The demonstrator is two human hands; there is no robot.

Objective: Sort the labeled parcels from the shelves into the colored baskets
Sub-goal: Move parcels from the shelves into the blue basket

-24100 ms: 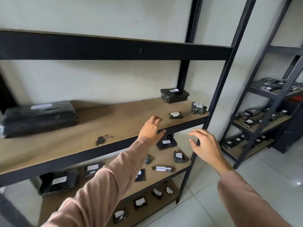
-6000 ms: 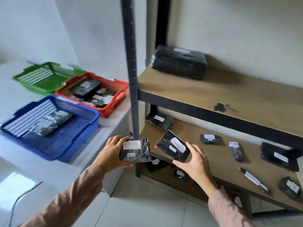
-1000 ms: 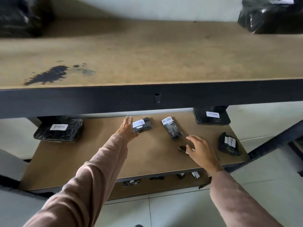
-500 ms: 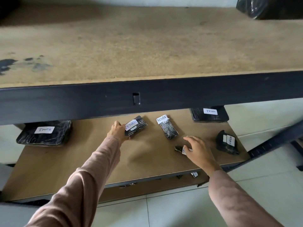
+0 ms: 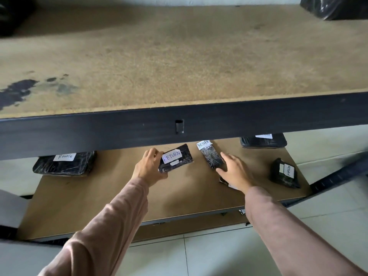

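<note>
Both hands are under the upper shelf (image 5: 179, 62), working the middle shelf (image 5: 123, 198).

Left hand (image 5: 149, 168) is closed on the near-left end of a small black packet (image 5: 176, 160), thumb under, fingers over the top edge. Its far end looks lifted off the board, but I can't tell if it is fully clear. The end grip leaves the white label reading RETURN uncovered, likely so it can be read before choosing a basket.

Right hand (image 5: 236, 172) is half open, fingers spread, reaching to the near end of a narrow packet (image 5: 211, 156) that also reads RETURN. Fingertips are at or on its near end; no grip closed yet. Under the palm, near the front edge, lies another small packet (image 5: 224, 179) with a bit of white showing. Can't tell whether the hand holds it or just covers it.

Other parcels on this shelf:
- flat parcel (image 5: 64, 163) at the back left, label reads Return
- dark parcel (image 5: 262, 141) at the back right, label half hidden by the beam
- tilted packet (image 5: 285, 173) near the front right corner, label sideways

All lie label up, well apart, so each is readable and can be picked singly.

No baskets in view. My read: pick stage, two at once, one per hand. Matching labels suggest both go to the same basket.
</note>
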